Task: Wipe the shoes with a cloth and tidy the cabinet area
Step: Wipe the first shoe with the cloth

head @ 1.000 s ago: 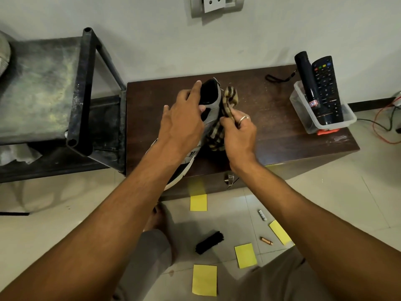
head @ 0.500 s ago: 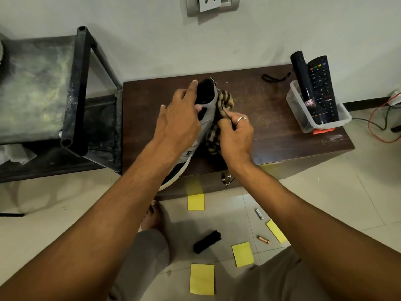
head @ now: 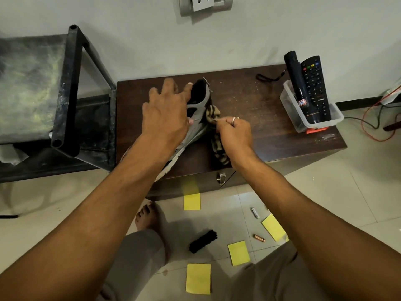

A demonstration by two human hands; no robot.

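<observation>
caught a grey shoe lying on the dark cabinet top, toe past the front edge, left hand laid across it, fingers spread and nearly straight. pinched a striped cloth against the shoe's side in the right hand's curled fingers. showed a tub with remote and torch at the cabinet's right end, brush and yellow notes on the floor.

My left hand spreads its fingers toward twelve o'clock; my right hand, at its three o'clock, pinches the cloth.
</observation>
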